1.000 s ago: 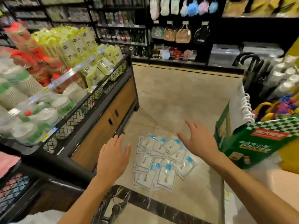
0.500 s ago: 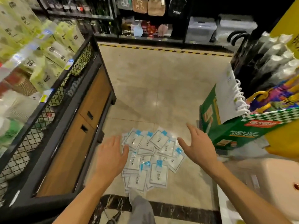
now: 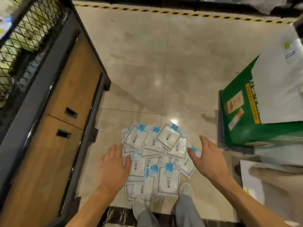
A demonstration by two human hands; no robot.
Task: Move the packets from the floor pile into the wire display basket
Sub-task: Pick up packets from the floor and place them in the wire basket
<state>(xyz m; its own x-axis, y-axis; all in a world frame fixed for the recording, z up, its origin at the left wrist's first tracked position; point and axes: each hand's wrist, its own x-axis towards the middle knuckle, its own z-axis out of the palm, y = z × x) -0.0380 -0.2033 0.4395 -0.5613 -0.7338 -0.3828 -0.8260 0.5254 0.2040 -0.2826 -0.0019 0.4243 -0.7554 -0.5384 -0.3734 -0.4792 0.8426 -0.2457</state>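
Both hands are spread flat with the fingers straight, nothing gripped yet. The left hand [image 3: 113, 167] sits over the left edge of the packets [image 3: 155, 159], and the right hand [image 3: 208, 158] is at the right edge, thumb about touching a blue-tabbed corner. Can't really tell if either palm is pressing down or just hovering.

The packets are still all on the floor [image 3: 164, 63], a loose overlapping fan of glossy white pouches right in front of the person's shoes [image 3: 185, 190].

Here's where I'd guess it goes sideways: those pouches look slick, and they're stacked every which way, so scooping from both sides could squirt the middle ones out or leave the bottom layer stuck to the tile. Grab too many and a few probably slide off on the way up.

The wire display basket [image 3: 24, 30] is up and to the left, above the wooden cabinet [image 3: 65, 112], so it's a lift plus a turn. The green box [image 3: 246, 115] is near the right elbow too, easy to bump. And the near edge of the pile is touching the shoes, so stepping on one seems likely.
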